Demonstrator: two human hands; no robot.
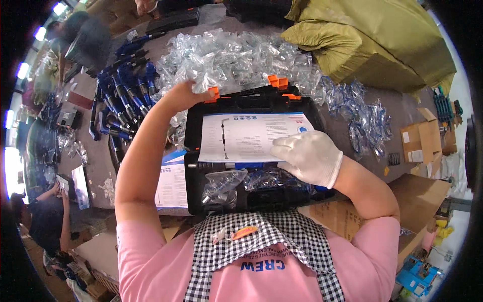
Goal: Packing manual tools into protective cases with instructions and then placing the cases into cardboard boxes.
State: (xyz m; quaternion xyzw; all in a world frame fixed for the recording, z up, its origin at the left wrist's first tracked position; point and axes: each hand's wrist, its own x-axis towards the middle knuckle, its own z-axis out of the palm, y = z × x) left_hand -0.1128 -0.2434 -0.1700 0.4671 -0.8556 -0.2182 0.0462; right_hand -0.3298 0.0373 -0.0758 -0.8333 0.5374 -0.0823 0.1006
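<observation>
The black case (251, 151) is lying open on the bench (352, 126). The gloved right hand (308, 157), fingers spread, is pressing a leaflet (241, 137) flat over the bagged parts (224, 183); the bare left hand (187, 95) is gripping the lid's edge by an orange latch (214, 92). Keeping the sheet square should be helping the lid close cleanly.

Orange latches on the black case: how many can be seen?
3 orange latches: one by the left hand at the far-left edge, one mid-edge, one to its right. Others may be hidden.
</observation>
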